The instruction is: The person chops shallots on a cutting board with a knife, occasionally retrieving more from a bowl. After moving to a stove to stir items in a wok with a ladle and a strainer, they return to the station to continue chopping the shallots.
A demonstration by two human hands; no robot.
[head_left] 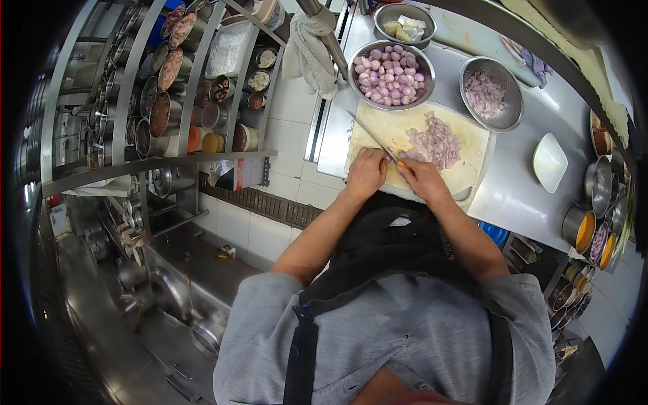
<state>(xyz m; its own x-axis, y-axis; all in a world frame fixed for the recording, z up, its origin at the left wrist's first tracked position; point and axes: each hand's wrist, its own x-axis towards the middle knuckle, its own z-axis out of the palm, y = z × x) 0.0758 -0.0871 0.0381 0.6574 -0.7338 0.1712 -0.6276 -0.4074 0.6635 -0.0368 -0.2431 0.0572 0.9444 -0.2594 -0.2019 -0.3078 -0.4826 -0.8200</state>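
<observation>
My right hand (425,181) is wrapped round the yellow handle of a knife (372,137), whose blade points away to the upper left over the cutting board (476,145). Close beside the blade, my left hand (366,172) has its fingers curled together at the board's near edge; whatever is in them is hidden. Sliced shallots (435,142) lie in a loose heap on the board, just beyond my right hand. Behind the board stands a metal bowl full of peeled whole shallots (390,74). More cut shallots (484,94) fill part of a perforated metal colander (511,115) at the back right.
A smaller metal bowl (412,15) with pale pieces sits at the back. To the right are a white dish (550,163) and several metal containers (579,229). A towel (309,54) hangs on a rail, left of the steel counter. Shelves (158,162) hold many food containers further left.
</observation>
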